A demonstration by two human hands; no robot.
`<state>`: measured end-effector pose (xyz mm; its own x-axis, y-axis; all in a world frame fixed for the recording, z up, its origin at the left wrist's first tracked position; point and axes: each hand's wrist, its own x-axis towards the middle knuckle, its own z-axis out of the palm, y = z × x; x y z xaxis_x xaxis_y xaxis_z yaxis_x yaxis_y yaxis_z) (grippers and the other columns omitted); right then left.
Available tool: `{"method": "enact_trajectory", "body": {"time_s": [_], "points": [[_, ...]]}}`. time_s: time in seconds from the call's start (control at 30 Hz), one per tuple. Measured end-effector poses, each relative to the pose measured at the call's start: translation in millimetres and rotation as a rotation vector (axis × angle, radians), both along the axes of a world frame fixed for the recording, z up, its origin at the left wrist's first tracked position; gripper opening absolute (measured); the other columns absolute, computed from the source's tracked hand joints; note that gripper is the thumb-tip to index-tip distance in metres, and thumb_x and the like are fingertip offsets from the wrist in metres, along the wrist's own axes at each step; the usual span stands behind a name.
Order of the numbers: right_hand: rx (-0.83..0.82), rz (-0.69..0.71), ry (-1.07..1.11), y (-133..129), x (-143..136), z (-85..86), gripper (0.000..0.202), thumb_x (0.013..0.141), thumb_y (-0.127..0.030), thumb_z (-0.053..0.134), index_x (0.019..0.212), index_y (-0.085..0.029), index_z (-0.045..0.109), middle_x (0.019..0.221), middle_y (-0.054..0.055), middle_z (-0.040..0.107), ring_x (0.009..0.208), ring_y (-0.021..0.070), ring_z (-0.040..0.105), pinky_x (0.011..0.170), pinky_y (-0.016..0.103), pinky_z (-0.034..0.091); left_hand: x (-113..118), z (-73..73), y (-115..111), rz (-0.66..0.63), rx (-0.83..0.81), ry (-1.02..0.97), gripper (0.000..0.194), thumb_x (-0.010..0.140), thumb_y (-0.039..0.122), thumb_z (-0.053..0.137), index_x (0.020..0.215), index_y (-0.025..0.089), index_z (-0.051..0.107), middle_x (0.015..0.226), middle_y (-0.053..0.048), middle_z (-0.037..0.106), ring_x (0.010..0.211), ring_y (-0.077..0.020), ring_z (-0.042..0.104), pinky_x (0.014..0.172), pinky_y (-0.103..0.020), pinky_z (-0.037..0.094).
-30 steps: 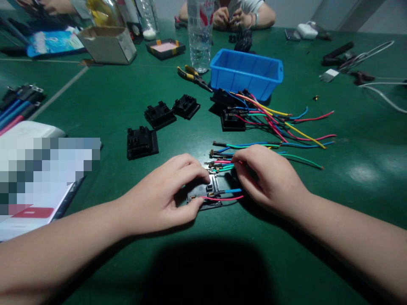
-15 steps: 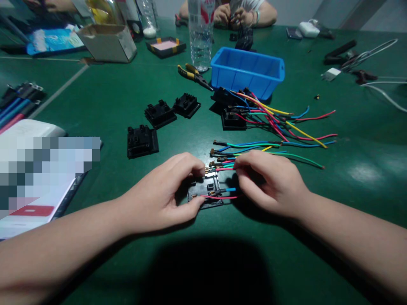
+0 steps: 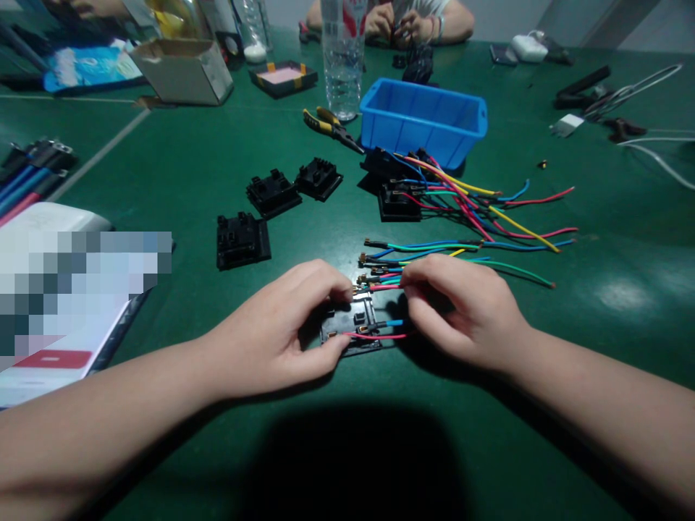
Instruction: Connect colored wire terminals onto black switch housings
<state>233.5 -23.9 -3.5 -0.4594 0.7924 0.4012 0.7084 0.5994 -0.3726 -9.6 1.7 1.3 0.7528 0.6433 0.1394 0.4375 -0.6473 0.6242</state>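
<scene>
A black plastic housing (image 3: pixel 347 318) lies on the green table, gripped along its left part by the thumb and fingers of my left hand (image 3: pixel 293 325). A blue wire (image 3: pixel 392 323) and a red wire (image 3: pixel 380 336) run from its lower part toward the right. My right hand (image 3: pixel 461 311) is closed on another red wire (image 3: pixel 386 287), whose metal end is at the housing's top edge, by my left fingertips. Just behind lie several loose wires (image 3: pixel 428 248) with metal terminals. My right fingertips are partly hidden.
Three black housings (image 3: pixel 243 240) sit at the left. Wired housings (image 3: pixel 400 202) lie before a blue bin (image 3: pixel 423 123). Pliers (image 3: pixel 332 129) and a bottle (image 3: pixel 343 65) stand near the bin. A phone (image 3: pixel 108 311) is far left; a person's hands (image 3: pixel 399 25) show behind.
</scene>
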Motion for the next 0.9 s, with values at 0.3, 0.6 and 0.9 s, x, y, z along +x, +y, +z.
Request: {"method": "enact_trajectory", "body": {"time_s": [0.3,0.6,0.9], "points": [[0.029,-0.037,0.056,5.5,0.1,-1.7,0.014,0.088,-0.011,0.051,0.093,-0.021,0.058,0.087,0.006,0.064,0.082,0.0209,0.059,0.074,0.035,0.049,0.2,-0.5,1.7,-0.031,0.022,-0.005,0.02,0.086,0.02,0.059,0.105,0.016,0.053,0.1,-0.006,0.059,0.092,-0.0181,0.056,0.08,-0.031,0.048],[0.008,-0.104,-0.05,6.6,2.2,-6.8,0.024,0.084,-0.008,0.05,0.095,-0.023,0.065,0.1,0.009,0.065,0.092,0.0256,0.06,0.078,0.042,0.048,-0.5,-0.1,1.3,-0.038,0.032,-0.002,0.019,0.086,0.019,0.059,0.104,0.017,0.055,0.101,-0.006,0.06,0.094,-0.0184,0.056,0.082,-0.032,0.048],[0.047,-0.085,-0.013,5.6,2.7,-5.4,0.027,0.084,-0.004,0.052,0.101,-0.022,0.062,0.101,0.01,0.065,0.093,0.0249,0.059,0.079,0.043,0.048,-0.1,-0.5,1.6,-0.048,0.035,-0.01,0.02,0.086,0.019,0.06,0.105,0.016,0.055,0.102,-0.005,0.059,0.095,-0.0178,0.055,0.083,-0.031,0.048]]}}
